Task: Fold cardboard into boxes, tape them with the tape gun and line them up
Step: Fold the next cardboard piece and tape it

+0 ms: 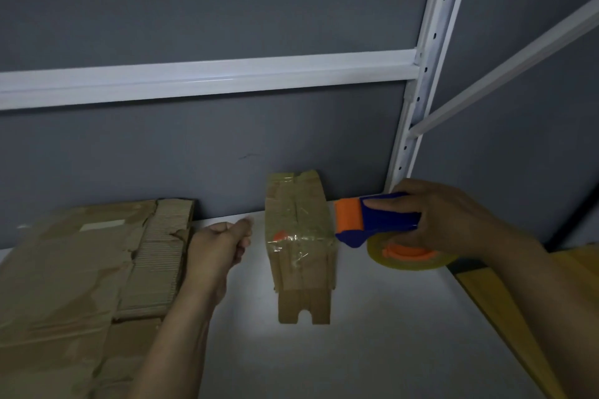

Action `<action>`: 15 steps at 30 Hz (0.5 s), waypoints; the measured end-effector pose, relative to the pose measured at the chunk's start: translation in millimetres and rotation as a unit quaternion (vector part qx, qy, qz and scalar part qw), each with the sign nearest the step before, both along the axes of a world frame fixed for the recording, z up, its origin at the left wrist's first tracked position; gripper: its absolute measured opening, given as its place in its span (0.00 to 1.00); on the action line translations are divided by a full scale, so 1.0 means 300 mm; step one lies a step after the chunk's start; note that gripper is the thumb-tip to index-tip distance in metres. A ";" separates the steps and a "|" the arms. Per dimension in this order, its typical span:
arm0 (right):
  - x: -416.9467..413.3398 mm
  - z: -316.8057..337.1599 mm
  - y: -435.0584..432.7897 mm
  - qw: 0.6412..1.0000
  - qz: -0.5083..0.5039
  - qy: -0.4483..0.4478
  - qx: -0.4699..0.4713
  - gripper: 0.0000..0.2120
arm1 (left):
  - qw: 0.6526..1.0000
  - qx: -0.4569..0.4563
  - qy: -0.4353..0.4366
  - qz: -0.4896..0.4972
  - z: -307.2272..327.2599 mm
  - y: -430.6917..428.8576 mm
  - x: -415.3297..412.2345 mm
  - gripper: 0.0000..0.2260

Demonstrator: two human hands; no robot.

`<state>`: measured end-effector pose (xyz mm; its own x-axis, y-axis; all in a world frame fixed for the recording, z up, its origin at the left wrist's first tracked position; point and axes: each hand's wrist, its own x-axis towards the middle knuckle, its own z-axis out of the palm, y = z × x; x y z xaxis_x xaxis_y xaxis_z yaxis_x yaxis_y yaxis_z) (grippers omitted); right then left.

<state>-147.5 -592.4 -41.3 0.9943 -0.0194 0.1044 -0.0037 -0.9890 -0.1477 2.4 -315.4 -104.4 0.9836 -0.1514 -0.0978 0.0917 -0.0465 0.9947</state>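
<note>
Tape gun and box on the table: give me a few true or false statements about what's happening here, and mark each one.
1. The right hand grips the tape gun. True.
2. The left hand presses down on the small cardboard box. False: it is beside the box with curled fingers and does not touch it.
3. Clear tape already lies across the top of the box. True.
4. The stack of flat cardboard lies to the right of the box. False: it lies to the box's left.
5. The tape gun is red and black. False: it is blue and orange.
</note>
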 end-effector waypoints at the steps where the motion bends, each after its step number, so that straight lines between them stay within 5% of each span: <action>1: 0.000 -0.008 0.001 1.000 0.003 -0.002 0.010 0.33 | 1.000 -0.002 0.002 0.002 -0.008 0.001 0.001 0.10; 11: 0.008 -0.151 -0.002 0.996 -0.024 0.000 0.084 0.34 | 0.997 0.030 0.040 -0.052 -0.145 -0.024 -0.029 0.18; 15: 0.006 -0.176 0.013 0.995 -0.030 -0.005 0.097 0.35 | 0.991 0.113 -0.026 -0.069 -0.156 -0.038 -0.031 0.21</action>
<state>-145.8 -588.5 -94.2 0.9896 -0.1003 0.1036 -0.0600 -0.9397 -0.3367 -6.8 -326.7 -151.2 0.9597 -0.2644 -0.0949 0.0187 -0.2770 0.9607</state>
